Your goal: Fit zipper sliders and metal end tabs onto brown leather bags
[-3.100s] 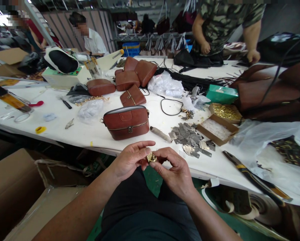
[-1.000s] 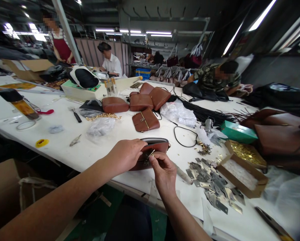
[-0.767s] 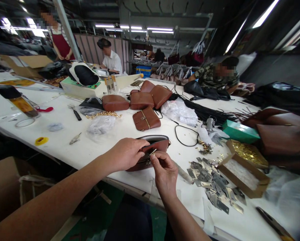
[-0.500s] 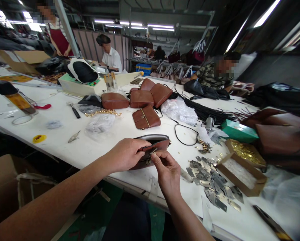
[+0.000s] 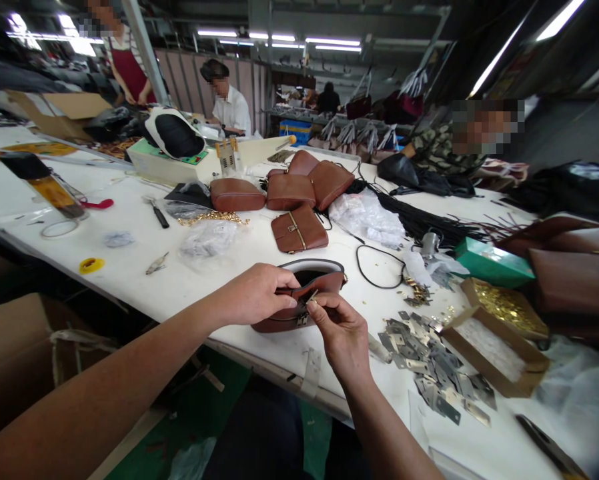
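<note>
Presently, the left hand (image 5: 257, 295) is closely pinching an open-topped brown leather bag (image 5: 287, 321); at the bag's four o'clock, the right hand (image 5: 343, 328) is tightly pinching a slim metal fitting (image 5: 312, 296).

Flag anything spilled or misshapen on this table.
Gold bits lie loose on the table beside a cardboard box of more, as if spilled. Metal plates sprawl nearby in a heap. The brown bag has a buckled front edge, apparently where the left hand grips it.

The left hand (image 5: 254, 297) holds the open brown bag (image 5: 329, 283); the right hand (image 5: 347, 333) pinches a small metal piece (image 5: 313, 295); metal plates (image 5: 437, 367) lie at the bag's four o'clock.
</note>
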Motion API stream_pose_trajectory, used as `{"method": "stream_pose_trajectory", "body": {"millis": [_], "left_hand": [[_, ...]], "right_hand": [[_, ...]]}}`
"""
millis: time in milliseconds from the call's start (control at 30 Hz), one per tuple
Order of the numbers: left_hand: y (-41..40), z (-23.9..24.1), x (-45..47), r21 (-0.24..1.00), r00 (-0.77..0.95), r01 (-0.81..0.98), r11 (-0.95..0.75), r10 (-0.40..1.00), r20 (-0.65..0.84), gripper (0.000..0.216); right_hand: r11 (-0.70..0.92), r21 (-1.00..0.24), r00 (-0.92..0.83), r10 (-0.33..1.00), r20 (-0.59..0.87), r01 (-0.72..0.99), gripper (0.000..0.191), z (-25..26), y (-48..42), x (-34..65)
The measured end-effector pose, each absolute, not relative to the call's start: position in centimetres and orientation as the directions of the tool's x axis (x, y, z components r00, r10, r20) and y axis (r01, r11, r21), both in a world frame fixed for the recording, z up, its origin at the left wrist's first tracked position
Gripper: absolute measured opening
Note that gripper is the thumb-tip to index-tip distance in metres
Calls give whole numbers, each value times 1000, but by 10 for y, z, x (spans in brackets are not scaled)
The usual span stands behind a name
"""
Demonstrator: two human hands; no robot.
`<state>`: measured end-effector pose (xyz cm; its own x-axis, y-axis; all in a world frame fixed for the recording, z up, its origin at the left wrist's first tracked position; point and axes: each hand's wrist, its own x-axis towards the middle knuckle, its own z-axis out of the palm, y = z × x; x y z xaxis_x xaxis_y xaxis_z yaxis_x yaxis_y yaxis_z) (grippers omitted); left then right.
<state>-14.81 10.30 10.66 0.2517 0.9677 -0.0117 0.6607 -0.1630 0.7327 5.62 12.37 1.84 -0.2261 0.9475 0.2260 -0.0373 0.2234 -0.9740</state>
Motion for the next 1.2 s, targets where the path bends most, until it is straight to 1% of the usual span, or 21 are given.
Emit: {"method": "stream_pose_trajectory", "body": {"millis": [233,367,433,600,767,833,900,933,1000,1033,1100,1133,1167,1200], "left_hand": [[109,105,-150,757,267,639,-135,962,-55,18],[113,103,-148,735,271,661,-150,962,-47,19],[113,104,-147,718,265,677,-159,963,-37,19],[111,105,-144,686,210,714,-137,977,-24,19],[103,101,-137,670,156,731,-129,988,19,19],[99,98,-132,639,120,759,-125,991,51,19],[95,93,-127,599,79,792,-117,993,90,22],[94,90,-124,583,63,805,-111,993,102,19],[92,84,-121,547,68,828,-123,991,119,17],[90,81,-120,519,76,844,-138,987,138,17],[87,78,-120,467,134,861,-204,975,179,18],[84,77,-121,439,173,863,-249,963,207,19],[80,78,-122,411,213,862,-295,949,235,20],[76,79,-123,383,247,860,-336,933,263,22]], "right_hand": [[82,-991,-280,954,108,-102,20,27,129,57],[53,-993,-317,945,84,-103,21,27,135,59],[57,-995,-308,948,81,-88,22,27,136,57],[138,-989,-180,973,146,-55,22,25,128,46],[298,-954,-48,953,299,-17,19,19,121,30],[342,-939,-41,939,341,19,17,19,120,30],[366,-930,-102,927,360,41,16,22,122,38],[387,-921,-148,915,376,50,15,26,123,45],[481,-871,-209,866,454,99,7,36,127,64],[550,-822,-225,828,513,150,9,43,129,74],[685,-666,-279,729,625,295,34,61,130,94],[738,-567,-345,673,654,365,42,70,130,102],[782,-467,-434,620,653,413,42,79,129,109],[816,-377,-524,573,630,439,35,88,126,113]]}}
